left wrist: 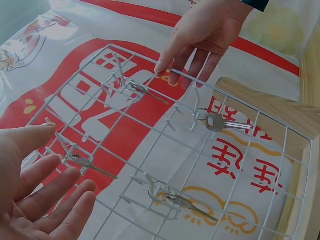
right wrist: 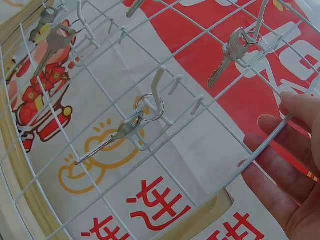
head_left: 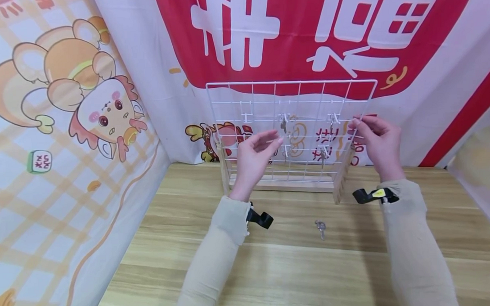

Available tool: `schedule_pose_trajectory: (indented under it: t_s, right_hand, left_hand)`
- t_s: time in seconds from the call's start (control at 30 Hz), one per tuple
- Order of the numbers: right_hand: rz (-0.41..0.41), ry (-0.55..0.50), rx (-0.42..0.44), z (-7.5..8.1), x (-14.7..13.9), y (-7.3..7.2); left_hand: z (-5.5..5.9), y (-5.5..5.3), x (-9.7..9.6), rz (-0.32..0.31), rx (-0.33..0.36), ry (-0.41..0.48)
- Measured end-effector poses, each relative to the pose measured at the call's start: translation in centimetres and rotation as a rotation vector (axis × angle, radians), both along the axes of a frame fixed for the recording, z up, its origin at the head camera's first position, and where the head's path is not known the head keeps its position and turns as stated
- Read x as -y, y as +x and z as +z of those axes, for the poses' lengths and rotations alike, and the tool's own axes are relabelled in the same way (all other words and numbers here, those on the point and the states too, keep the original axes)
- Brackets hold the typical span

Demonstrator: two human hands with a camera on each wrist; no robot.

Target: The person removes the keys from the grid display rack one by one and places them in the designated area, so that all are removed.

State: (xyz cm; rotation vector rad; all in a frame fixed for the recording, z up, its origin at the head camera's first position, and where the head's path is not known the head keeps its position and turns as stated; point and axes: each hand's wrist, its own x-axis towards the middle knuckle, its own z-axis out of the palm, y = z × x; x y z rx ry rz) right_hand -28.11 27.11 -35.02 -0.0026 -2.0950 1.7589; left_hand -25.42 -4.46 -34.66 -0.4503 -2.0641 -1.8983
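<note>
A white wire grid panel (head_left: 263,82) stands upright in a wooden base (head_left: 295,186). Hooks on it carry keys on rings; one key (left wrist: 215,122) shows plainly in the left wrist view, another key (right wrist: 127,127) in the right wrist view. In front of the panel's left-middle part is my left hand (head_left: 257,157), its fingers loosely bent and holding nothing. My right hand (head_left: 380,139) grips the panel's right edge wire, thumb on one side and fingers (right wrist: 275,150) on the other. A loose key (head_left: 320,229) with its ring lies on the table before the base.
The wood-grain table (head_left: 273,278) spreads in front of the rack. Behind it hangs a red and white printed cloth (head_left: 298,43), and a cartoon-patterned cloth (head_left: 35,178) covers the left side. A black wrist camera (head_left: 261,218) sits on the left sleeve.
</note>
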Motion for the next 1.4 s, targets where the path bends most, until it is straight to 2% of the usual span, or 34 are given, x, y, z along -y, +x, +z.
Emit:
schedule_pose_trajectory:
  t_s: [0.17,0.27,0.47,0.7,0.9,1.13,1.4]
  right_hand:
    - [-0.002,0.002,-0.021,0.1,0.0,0.0]
    - [-0.013,0.020,-0.019,0.1,0.1,0.1]
    - [-0.026,0.048,-0.008,0.1,0.2,0.2]
    - [-0.014,0.042,-0.017,-0.1,0.2,0.1]
    - [-0.023,0.052,-0.017,-0.1,0.1,0.1]
    - [-0.025,0.056,-0.020,0.0,0.0,0.1]
    - [-0.027,0.058,-0.025,-0.1,0.0,-0.1]
  left_hand:
    - [0.9,-0.6,-0.3,-0.003,-0.009,0.029]
    - [1.2,-0.9,-0.5,-0.008,0.014,0.028]
    - [1.2,-1.8,-0.6,-0.002,0.069,0.000]
    - [1.2,-2.9,-1.0,-0.013,0.115,0.010]
    - [1.5,-3.1,-1.3,-0.032,0.145,0.021]
    - [1.6,-3.4,-1.7,-0.037,0.120,0.061]
    - [1.8,-3.3,-2.2,0.031,0.087,0.032]
